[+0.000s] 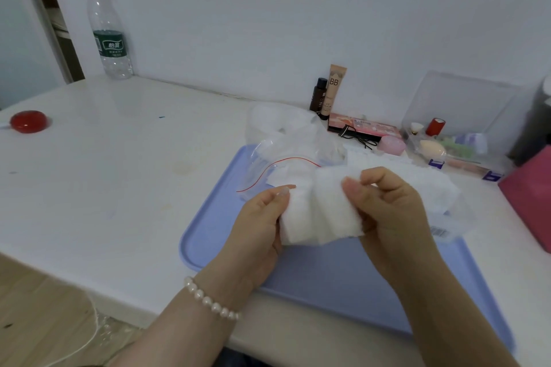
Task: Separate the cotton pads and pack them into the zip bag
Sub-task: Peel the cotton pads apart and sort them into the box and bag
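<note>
Both hands hold a stack of white cotton pads (pixel 320 211) above a lilac tray (pixel 343 274). My left hand (pixel 262 223) grips the stack's left side, thumb on top. My right hand (pixel 387 205) pinches the right side, and the pads fan apart between the two hands. A clear zip bag (pixel 268 170) with a red seal line lies on the tray's far left part, just beyond the pads, with some white pads inside it. More white pads in a clear wrapper (pixel 429 188) lie on the tray behind my right hand.
The tray lies on a white table (pixel 119 173) against a wall. A water bottle (pixel 108 36) stands far left, a red round object (pixel 29 121) at the left edge. Cosmetic tubes (pixel 328 92), a palette (pixel 360 128), a clear organiser box (pixel 456 134) and a pink box (pixel 530 197) crowd the right.
</note>
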Available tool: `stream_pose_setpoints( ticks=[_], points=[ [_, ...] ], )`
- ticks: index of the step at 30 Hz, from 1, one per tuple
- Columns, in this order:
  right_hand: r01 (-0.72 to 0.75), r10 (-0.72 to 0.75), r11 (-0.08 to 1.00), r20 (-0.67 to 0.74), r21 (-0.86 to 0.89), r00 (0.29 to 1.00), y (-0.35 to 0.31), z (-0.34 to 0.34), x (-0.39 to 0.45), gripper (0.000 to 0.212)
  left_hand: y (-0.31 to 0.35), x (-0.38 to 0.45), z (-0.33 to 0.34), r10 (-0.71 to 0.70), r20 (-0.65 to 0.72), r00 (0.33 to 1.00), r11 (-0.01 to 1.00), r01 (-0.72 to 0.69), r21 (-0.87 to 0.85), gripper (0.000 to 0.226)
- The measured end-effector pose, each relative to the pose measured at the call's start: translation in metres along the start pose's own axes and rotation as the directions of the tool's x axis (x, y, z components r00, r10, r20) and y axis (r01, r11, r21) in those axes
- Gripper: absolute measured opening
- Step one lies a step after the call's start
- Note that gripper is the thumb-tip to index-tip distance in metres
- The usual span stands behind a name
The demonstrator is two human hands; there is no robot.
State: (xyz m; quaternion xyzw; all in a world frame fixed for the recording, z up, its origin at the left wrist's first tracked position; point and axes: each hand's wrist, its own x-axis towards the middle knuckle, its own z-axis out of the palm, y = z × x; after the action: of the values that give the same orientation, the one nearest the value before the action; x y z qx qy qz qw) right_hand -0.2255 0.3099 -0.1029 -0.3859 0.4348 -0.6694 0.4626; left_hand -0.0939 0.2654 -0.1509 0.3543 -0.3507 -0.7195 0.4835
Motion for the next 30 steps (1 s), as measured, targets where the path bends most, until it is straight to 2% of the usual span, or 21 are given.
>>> stream_pose_setpoints(
  ticks=[3,5,8,11,13,17,19,22,27,30],
  points=[
    [0.022,-0.027,0.966,-0.018,-0.258,0.999,0.012,0.004,-0.002,0.016,0.001,-0.002,0.001,0.02,0.062,0.998,0.999,-0.023,0.044,0.028],
    [0.013,-0.025,0.947,-0.033,-0.319,0.999,0.017,0.005,-0.002,0.015,0.002,-0.005,0.001,0.037,0.125,0.991,0.997,-0.044,0.059,0.027],
    [-0.041,0.045,0.965,0.007,-0.26,0.999,0.015,0.006,-0.002,0.013,0.003,-0.007,0.002,0.05,0.157,0.986,0.994,-0.064,0.084,0.029],
    [-0.104,0.108,0.994,0.12,-0.037,0.987,0.005,0.007,-0.006,0.014,0.001,-0.004,0.001,0.048,0.124,0.991,0.993,-0.06,0.099,0.031],
    [-0.111,0.106,0.994,0.158,0.024,0.982,0.001,0.007,-0.007,0.014,0.001,-0.005,0.001,0.035,0.088,0.996,0.995,-0.043,0.093,0.031],
    [-0.013,0.012,0.964,-0.005,-0.267,1.0,0.011,0.003,-0.003,0.013,0.001,-0.006,0.001,0.066,0.155,0.986,0.994,-0.078,0.072,0.03],
    [0.021,-0.031,0.933,-0.024,-0.36,0.999,0.015,0.002,-0.001,0.015,0.002,-0.006,0.001,0.079,0.183,0.98,0.994,-0.091,0.059,0.03],
    [0.052,-0.062,0.905,-0.009,-0.421,0.998,0.018,0.0,0.0,0.016,0.003,-0.007,0.001,0.079,0.203,0.976,0.994,-0.092,0.057,0.029],
    [0.05,-0.052,0.886,0.008,-0.462,0.999,0.019,0.0,0.0,0.016,0.001,-0.005,-0.001,0.04,0.163,0.986,0.997,-0.05,0.06,0.027],
    [0.086,-0.103,0.831,-0.001,-0.549,0.995,0.023,0.001,0.001,0.021,0.0,-0.003,0.0,0.015,0.152,0.988,0.999,-0.021,0.037,0.028]
  ],
)
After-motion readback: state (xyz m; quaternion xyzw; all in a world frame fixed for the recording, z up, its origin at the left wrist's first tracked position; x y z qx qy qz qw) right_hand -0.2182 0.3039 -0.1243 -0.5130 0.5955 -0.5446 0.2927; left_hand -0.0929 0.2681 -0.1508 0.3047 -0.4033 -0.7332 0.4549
